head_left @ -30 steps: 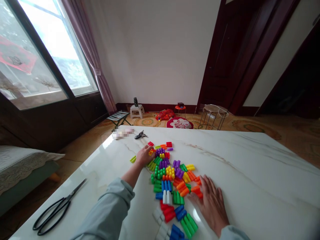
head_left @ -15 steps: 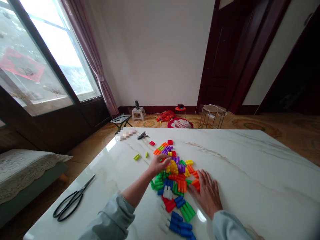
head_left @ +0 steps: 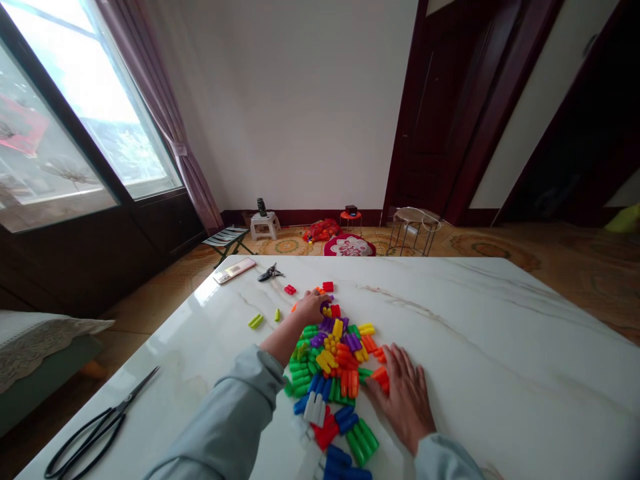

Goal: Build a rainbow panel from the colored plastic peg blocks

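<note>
A long pile of coloured plastic building blocks (head_left: 345,360) runs over the white marbled table (head_left: 475,360). At the pile's far end is my left hand (head_left: 311,309), its fingers bent down around blocks, with purple ones showing beside the fingertips. The hand hides most of the orange and lime blocks there. My right hand (head_left: 404,395) lies spread on the right edge of the pile, palm down, touching an orange block (head_left: 381,379). Yellow blocks (head_left: 327,361), a grey block (head_left: 316,408) and a green block (head_left: 363,441) lie between and below the hands.
Black-handled scissors (head_left: 100,427) lie at the left table edge. Beyond the pile are small pliers (head_left: 271,272), a phone (head_left: 235,271), a red block (head_left: 290,289) and lime blocks (head_left: 255,321). Stools (head_left: 265,225) stand on the floor past the table.
My left hand has moved away from the yellow blocks, farther along to the pile's far end, uncovering yellow and green blocks. My right hand stays by the orange block. The view has shifted slightly right.
</note>
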Available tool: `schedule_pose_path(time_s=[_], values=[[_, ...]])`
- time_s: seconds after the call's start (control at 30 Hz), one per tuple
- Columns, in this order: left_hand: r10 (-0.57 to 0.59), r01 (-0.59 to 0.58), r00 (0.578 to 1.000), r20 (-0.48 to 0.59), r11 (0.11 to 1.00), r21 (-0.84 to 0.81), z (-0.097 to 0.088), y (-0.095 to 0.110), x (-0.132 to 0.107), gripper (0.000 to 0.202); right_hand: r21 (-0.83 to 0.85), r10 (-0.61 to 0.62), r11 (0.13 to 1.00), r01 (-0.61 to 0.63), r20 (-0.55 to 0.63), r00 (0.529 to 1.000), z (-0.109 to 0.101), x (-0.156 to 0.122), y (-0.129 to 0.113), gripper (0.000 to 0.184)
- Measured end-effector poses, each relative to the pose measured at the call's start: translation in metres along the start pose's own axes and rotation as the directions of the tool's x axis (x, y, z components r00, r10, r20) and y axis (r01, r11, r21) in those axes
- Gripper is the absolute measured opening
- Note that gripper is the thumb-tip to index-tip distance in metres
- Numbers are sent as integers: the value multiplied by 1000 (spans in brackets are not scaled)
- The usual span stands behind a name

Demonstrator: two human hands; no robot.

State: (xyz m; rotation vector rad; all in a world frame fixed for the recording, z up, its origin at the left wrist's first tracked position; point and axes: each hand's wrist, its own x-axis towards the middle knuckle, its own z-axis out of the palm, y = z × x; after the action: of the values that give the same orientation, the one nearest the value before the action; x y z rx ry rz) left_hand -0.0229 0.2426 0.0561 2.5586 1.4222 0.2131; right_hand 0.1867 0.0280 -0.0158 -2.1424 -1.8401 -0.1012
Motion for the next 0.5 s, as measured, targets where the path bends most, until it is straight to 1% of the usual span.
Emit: schedule_pose_path(time_s=[0.07,0.13,0.23,0.3,0.37,0.4,0.5], values=[[35,-35,999,-21,999,-17,7,1,1,43,-5,1,1000,-1,3,1000,-1,0,-1,71],[57,-61,997,-54,996,-66,7,5,-3,36,-8,2,1000,-2,10,1000,-3,0,-2,71],[69,-92,990,-124,978,-187,-4,14,-20,34,-6,9,1000,-8,14,1000,-4,0,-3,70],[116,-149,984,-133,951,-269,-17,21,-35,35,-1,12,1000,-12,6,1000,-4,0,-4,69],[181,-195,981,-72,913,-359,-31,26,-49,36,4,14,1000,-14,0,1000,-3,0,-4,68],[203,-197,979,-30,890,-412,-37,28,-55,38,7,15,1000,-15,-1,1000,-3,0,-4,69],[216,-131,973,77,801,-584,-51,27,-60,46,15,14,1000,-14,-4,1000,-2,0,-3,69]])
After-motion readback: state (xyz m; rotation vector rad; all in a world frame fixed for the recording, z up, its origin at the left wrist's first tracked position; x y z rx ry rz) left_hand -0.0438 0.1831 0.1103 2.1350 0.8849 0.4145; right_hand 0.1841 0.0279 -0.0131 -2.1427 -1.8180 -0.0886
